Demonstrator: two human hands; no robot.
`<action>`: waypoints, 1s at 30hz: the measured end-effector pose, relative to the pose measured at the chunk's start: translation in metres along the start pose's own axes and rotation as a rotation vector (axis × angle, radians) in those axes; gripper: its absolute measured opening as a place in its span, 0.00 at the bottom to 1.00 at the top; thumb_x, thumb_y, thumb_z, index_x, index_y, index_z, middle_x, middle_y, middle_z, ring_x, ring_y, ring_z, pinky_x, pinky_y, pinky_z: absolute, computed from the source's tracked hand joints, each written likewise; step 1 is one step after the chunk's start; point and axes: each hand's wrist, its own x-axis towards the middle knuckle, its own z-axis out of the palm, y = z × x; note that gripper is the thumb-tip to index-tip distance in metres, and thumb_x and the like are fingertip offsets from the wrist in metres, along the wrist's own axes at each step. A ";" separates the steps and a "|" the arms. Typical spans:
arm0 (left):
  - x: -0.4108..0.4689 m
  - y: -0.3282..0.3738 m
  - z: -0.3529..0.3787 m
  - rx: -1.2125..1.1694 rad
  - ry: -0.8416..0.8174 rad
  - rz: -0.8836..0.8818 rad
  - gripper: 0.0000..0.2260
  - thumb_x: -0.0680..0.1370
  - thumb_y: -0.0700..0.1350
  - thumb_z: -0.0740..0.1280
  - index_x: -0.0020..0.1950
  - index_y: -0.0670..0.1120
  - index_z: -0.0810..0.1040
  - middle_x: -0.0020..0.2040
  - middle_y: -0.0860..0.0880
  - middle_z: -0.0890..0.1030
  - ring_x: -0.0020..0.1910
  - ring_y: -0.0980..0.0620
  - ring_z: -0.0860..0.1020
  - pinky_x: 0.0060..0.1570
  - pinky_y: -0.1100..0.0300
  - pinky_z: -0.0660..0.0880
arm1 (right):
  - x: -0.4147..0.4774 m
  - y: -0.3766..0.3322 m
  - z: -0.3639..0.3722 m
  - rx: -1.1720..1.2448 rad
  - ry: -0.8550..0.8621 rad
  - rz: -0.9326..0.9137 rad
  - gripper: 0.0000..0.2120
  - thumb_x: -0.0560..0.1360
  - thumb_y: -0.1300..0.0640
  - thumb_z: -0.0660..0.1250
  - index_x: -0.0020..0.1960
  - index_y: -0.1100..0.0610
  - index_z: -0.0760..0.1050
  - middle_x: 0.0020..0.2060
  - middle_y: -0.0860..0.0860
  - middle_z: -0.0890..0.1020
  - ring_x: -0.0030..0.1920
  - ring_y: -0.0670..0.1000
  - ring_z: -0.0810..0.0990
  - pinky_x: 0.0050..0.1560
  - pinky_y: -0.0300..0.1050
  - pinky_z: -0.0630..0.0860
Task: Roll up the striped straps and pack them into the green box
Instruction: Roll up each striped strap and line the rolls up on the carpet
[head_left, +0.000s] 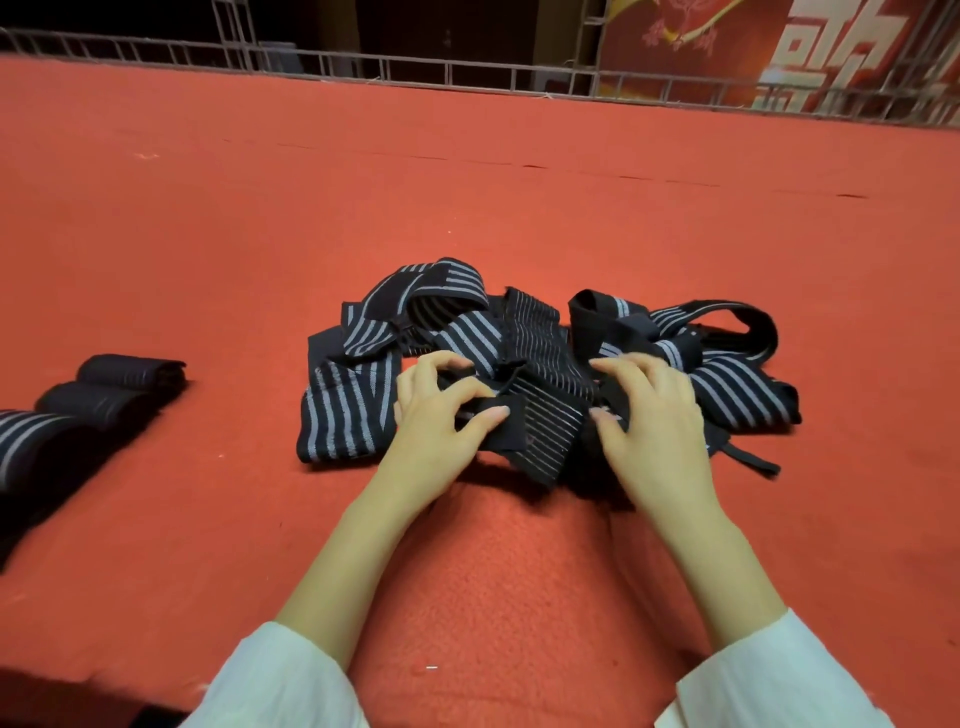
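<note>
A tangled pile of black straps with white stripes (467, 332) lies on the red carpet in the middle of the head view. My left hand (441, 415) pinches the black end of one strap (545, 431) between thumb and fingers. My right hand (649, 415) grips the same strap's other side, fingers curled over it. Three rolled straps (98, 400) lie in a row at the far left. No green box is in view.
Red carpet (467, 182) covers the whole floor around the pile. A grey metal railing (467, 73) runs along the far edge, with a red banner (779, 47) behind it at the right. White sleeves cover my forearms at the bottom.
</note>
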 end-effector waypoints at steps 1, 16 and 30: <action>0.000 0.001 0.000 -0.005 -0.020 0.002 0.08 0.76 0.55 0.67 0.48 0.51 0.80 0.61 0.57 0.64 0.66 0.55 0.58 0.71 0.50 0.58 | 0.001 -0.003 -0.001 0.026 0.019 -0.059 0.19 0.72 0.60 0.71 0.62 0.55 0.76 0.59 0.52 0.78 0.62 0.54 0.72 0.64 0.50 0.67; -0.011 0.000 0.015 0.027 0.168 0.252 0.16 0.72 0.56 0.69 0.52 0.47 0.81 0.52 0.53 0.73 0.54 0.54 0.70 0.58 0.65 0.66 | 0.002 -0.013 0.025 0.835 -0.330 0.311 0.04 0.74 0.61 0.71 0.43 0.62 0.81 0.39 0.61 0.83 0.38 0.51 0.80 0.44 0.53 0.77; -0.011 0.004 0.014 -0.053 0.020 0.285 0.14 0.73 0.52 0.69 0.55 0.46 0.82 0.49 0.56 0.80 0.45 0.59 0.77 0.48 0.62 0.76 | -0.003 -0.008 0.027 0.995 -0.296 0.258 0.05 0.75 0.66 0.69 0.44 0.58 0.80 0.37 0.49 0.83 0.41 0.47 0.80 0.44 0.43 0.78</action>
